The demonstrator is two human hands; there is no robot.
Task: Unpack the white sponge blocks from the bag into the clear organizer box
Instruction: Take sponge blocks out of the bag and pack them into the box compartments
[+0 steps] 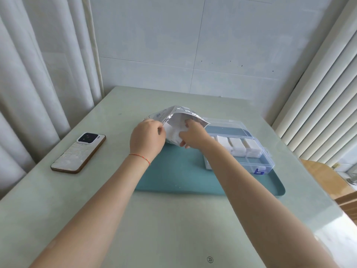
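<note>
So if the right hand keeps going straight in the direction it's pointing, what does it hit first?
Most likely the white sponge blocks inside the bag: the right hand already reaches into its open mouth, which the left hand holds open. Depth inside is unclear.

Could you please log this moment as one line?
left hand: holds bag open | right hand: inside bag | box: open, some sponges in

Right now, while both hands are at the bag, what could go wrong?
1. The right hand reaches into the bag while the left hand only pinches its edge; the bag could slip and spill sponges.
2. The right forearm crosses over the open box and might knock it.
</note>
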